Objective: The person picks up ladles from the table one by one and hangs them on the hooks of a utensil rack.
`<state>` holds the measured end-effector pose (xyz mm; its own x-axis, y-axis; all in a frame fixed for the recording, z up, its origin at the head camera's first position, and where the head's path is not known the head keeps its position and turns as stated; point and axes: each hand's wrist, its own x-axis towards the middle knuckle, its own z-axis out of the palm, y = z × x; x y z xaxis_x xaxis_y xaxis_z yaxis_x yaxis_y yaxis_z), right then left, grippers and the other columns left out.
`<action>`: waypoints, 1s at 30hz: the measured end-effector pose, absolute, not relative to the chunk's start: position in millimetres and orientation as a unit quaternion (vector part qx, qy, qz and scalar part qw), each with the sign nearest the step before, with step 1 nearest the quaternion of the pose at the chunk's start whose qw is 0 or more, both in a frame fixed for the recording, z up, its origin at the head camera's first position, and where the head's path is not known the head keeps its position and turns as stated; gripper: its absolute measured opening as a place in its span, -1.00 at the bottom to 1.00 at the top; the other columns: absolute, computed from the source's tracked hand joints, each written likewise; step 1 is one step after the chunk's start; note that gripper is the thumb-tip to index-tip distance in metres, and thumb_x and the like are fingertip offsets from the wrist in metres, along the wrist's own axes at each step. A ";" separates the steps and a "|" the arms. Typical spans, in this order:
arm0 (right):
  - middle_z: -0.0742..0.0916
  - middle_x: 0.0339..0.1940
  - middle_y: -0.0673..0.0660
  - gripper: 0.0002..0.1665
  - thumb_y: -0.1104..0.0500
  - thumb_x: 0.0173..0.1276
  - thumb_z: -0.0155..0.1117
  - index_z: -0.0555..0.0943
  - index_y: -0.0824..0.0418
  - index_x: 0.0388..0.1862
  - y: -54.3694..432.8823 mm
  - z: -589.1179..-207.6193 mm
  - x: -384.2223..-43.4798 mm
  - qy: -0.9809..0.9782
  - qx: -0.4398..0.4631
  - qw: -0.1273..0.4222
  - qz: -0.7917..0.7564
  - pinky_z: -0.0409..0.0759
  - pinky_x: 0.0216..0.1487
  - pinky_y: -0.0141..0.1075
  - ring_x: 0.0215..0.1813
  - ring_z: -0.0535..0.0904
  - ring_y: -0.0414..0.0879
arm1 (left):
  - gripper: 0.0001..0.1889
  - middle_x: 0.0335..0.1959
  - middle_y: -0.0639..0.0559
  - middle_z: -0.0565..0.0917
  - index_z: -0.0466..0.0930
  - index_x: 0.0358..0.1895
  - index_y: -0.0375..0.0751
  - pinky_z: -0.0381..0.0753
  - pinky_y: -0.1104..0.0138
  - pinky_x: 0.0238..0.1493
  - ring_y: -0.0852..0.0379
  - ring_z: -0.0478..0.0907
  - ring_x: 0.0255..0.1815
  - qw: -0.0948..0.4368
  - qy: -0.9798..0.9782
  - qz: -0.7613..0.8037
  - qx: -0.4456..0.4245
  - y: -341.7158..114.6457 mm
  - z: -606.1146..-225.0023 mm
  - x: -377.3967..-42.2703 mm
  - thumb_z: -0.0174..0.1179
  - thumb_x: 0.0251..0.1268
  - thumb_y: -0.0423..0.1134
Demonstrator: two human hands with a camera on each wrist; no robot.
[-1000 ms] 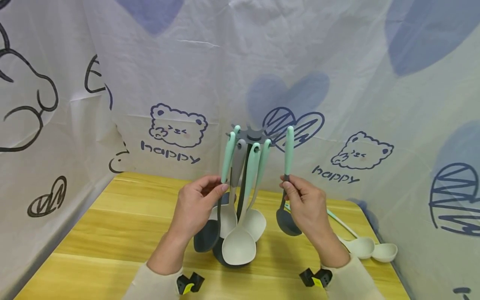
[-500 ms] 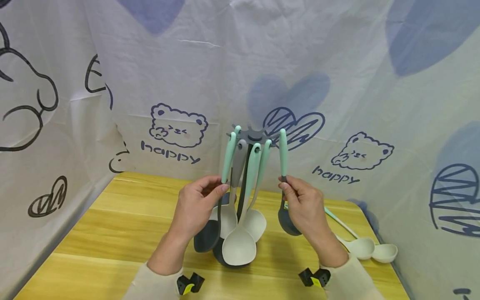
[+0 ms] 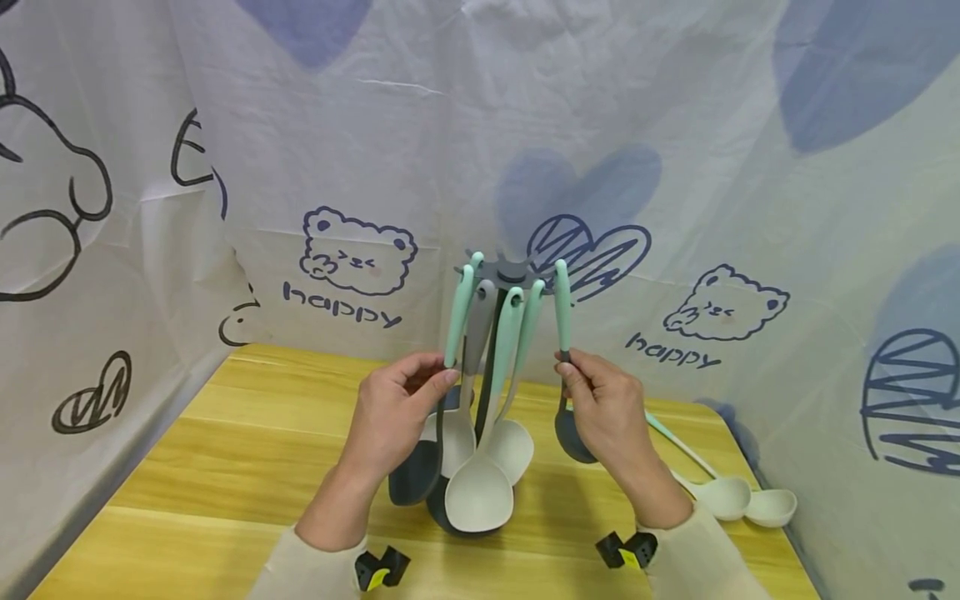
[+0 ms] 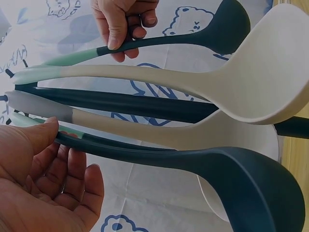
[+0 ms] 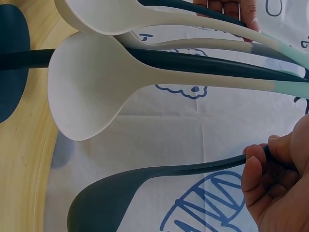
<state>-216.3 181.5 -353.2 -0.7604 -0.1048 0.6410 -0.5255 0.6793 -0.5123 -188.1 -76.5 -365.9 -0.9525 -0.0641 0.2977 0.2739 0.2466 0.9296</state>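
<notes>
A dark utensil stand [image 3: 512,271] with hooks around its top carries several kitchen utensils. Among them hang a cream ladle [image 3: 480,497] with a mint handle and a grey-handled cream utensil [image 3: 474,337]. At the stand's left, my left hand [image 3: 393,408] pinches the shaft of a dark ladle [image 4: 260,179] just under its mint handle. My right hand [image 3: 607,400] holds a second dark ladle [image 5: 104,198] upright by its shaft, to the right of the stand. Its bowl is above the table, and its mint handle's tip overlaps the hooks' right end in the head view.
Two cream utensils lie at the table's right side, one with a nearer bowl [image 3: 726,498] and one with a farther-right bowl [image 3: 772,507]. The wooden table [image 3: 187,450] meets a printed white cloth [image 3: 442,167] behind and at both sides.
My right hand has moved left with its dark ladle, bringing the handle's tip close to the stand's hooks. My left hand stays in place on the other ladle.
</notes>
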 end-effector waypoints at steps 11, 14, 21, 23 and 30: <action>0.76 -0.44 0.12 -0.82 0.27 0.55 0.31 0.81 0.29 -0.03 178.3 -357.0 -224.1 -0.867 0.196 0.297 0.350 0.57 -0.44 -0.37 -0.43 0.63 -0.12 | -0.81 -0.17 0.00 0.79 0.79 0.03 -0.12 0.68 0.37 -0.14 0.05 0.65 -0.17 0.136 -0.778 -0.610 -0.065 -76.2 -365.9 -187.3 0.37 0.48 -0.17; 0.75 -0.45 0.11 -0.82 0.26 0.55 0.31 0.81 0.27 -0.04 176.8 -358.1 -225.4 -0.870 0.195 0.291 0.347 0.59 -0.42 -0.35 -0.43 0.62 -0.14 | -0.80 -0.17 0.00 0.79 0.79 0.04 -0.14 0.68 0.36 -0.14 0.05 0.65 -0.17 0.135 -0.779 -0.609 -0.065 -76.1 -365.3 -187.2 0.36 0.48 -0.17; 0.73 -0.47 0.10 -0.81 0.27 0.58 0.28 0.81 0.26 -0.03 172.4 -360.2 -226.5 -0.871 0.204 0.273 0.353 0.58 -0.42 -0.33 -0.42 0.59 -0.15 | -0.76 -0.16 -0.01 0.79 0.77 0.07 -0.20 0.69 0.37 -0.13 0.04 0.66 -0.15 0.130 -0.782 -0.606 -0.064 -76.1 -364.5 -187.2 0.35 0.49 -0.17; 0.72 -0.47 0.11 -0.80 0.27 0.58 0.27 0.80 0.27 -0.02 170.7 -360.7 -227.2 -0.872 0.205 0.270 0.353 0.56 -0.42 -0.33 -0.43 0.58 -0.14 | -0.76 -0.15 -0.01 0.79 0.77 0.08 -0.20 0.69 0.37 -0.13 0.04 0.66 -0.15 0.129 -0.783 -0.606 -0.064 -76.3 -364.5 -187.3 0.35 0.50 -0.17; 0.80 -0.36 0.15 -0.77 0.25 0.59 0.27 0.80 0.29 0.04 164.5 -362.5 -230.6 -0.868 0.215 0.259 0.365 0.63 -0.37 -0.34 -0.38 0.64 -0.13 | -0.76 -0.16 -0.01 0.79 0.78 0.07 -0.19 0.69 0.37 -0.13 0.04 0.66 -0.15 0.130 -0.783 -0.605 -0.064 -76.9 -364.7 -187.9 0.35 0.49 -0.17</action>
<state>-230.6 164.5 -362.5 -0.7728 -0.1839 0.6074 -0.5629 0.6408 -0.5221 -187.9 -76.9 -364.7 -0.9580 -0.0561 0.2812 0.2579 0.2606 0.9304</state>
